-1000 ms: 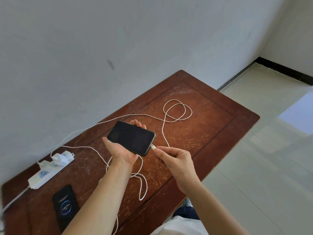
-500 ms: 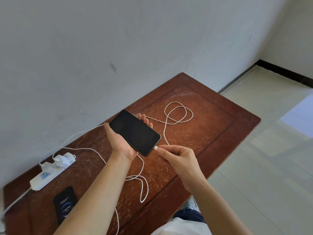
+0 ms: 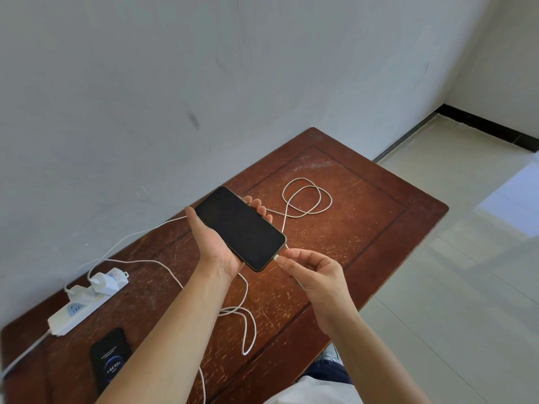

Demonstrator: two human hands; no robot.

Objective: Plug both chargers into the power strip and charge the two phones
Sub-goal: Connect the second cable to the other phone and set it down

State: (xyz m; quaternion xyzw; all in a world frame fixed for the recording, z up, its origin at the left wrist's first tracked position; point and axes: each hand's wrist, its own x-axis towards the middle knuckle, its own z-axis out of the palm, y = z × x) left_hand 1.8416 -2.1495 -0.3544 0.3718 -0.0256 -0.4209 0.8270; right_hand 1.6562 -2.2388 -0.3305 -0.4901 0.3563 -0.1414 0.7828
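The left hand [image 3: 217, 243] holds a dark phone [image 3: 239, 228] up over the brown table [image 3: 364, 228]. The right hand [image 3: 316, 272] pinches the white cable's plug [image 3: 277, 258] at the phone's near end. Far left, two chargers [image 3: 100, 282] sit in the power strip [image 3: 84, 303], with another phone [image 3: 109, 357] lit up nearby.

I count two phones: one dark-screened phone [image 3: 239, 228] held up over the middle of the table, one lit phone [image 3: 109, 355] lying flat near left. There are two chargers [image 3: 102, 282] side by side in one power strip [image 3: 76, 309] at far left, two white cables [image 3: 306, 196], one wooden table [image 3: 364, 228], and my two hands, left hand [image 3: 217, 243] and right hand [image 3: 316, 272].
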